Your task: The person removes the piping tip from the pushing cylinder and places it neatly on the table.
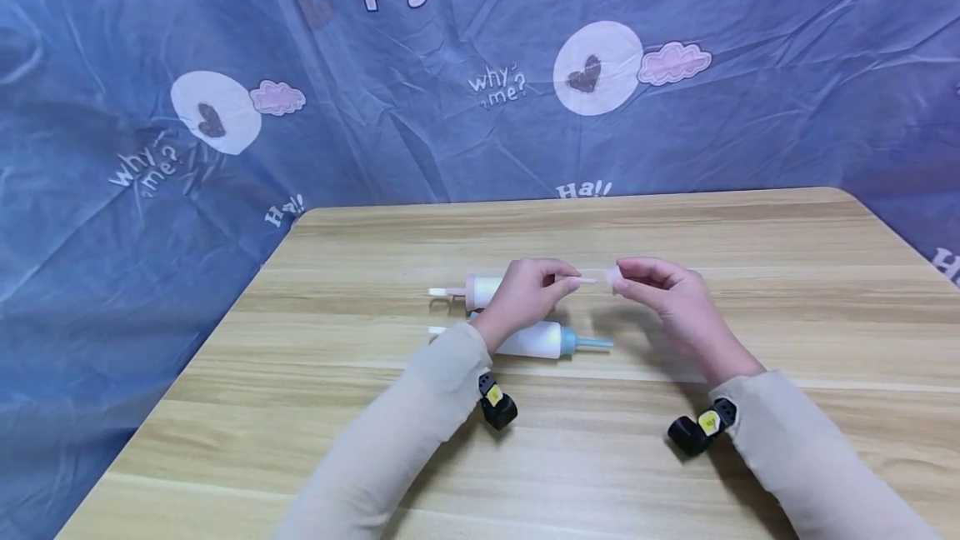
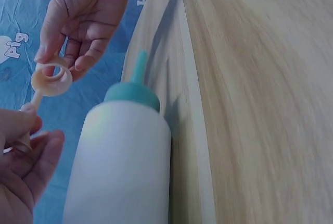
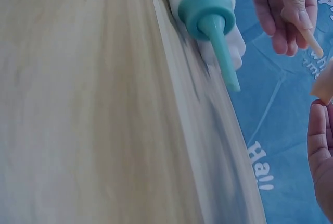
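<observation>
My left hand pinches a thin pale nozzle-like stick between thumb and fingers, its tip pointing right. Facing it, my right hand holds a small translucent ring-shaped cap by its rim. In the right wrist view a small gap separates the stick's tip from the cap. The cap's round opening shows in the left wrist view. Below the hands lies a white squeeze bottle with a teal cap and nozzle, partly hidden by my left wrist.
Behind my left hand lies another white bottle, with a pale collar and a white stem pointing left. A second white tip sticks out left of my wrist. The wooden table ends at a blue printed cloth.
</observation>
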Motion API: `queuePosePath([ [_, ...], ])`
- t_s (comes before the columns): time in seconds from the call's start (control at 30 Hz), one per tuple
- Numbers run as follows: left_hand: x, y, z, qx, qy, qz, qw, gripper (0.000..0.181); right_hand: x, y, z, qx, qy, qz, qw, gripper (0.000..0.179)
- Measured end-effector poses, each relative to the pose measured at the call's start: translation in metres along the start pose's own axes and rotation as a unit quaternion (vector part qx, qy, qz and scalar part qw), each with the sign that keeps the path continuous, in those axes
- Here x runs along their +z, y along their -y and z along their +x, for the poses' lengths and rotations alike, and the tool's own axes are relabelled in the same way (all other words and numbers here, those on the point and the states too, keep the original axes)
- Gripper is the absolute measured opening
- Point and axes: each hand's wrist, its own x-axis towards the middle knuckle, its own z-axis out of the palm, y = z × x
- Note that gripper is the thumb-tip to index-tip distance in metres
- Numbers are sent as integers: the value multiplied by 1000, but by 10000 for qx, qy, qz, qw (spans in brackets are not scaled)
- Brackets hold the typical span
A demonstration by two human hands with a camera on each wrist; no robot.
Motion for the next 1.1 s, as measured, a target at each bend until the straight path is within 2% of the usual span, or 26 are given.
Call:
queuePosePath([
  [0.13,6,-4,4,-288,-21,-18,9996,17,-8,-1,2,-11,-135,-506,9986,28],
  [0.33,17,-6,11,-688,-13,-268,9973,16,-20,-2,2,54,-264,-1452,9890,36],
  [0.57,30,-9,20,-1089,-37,-526,9927,13,-27,-2,4,232,-196,-2035,9786,51],
  [0.7,36,-14,23,-1231,-50,-516,9910,10,-31,-2,4,325,-71,-2442,9692,52],
  [0.87,45,-18,28,-1474,-176,-455,9879,4,-36,-2,4,502,55,-2813,9583,54],
  [1.0,53,-19,30,-1775,-343,-400,9827,4,-40,-5,6,621,50,-2907,9548,55],
  [1.1,57,-19,32,-1891,-388,-245,9809,4,-42,-8,7,668,38,-2886,9551,56],
])
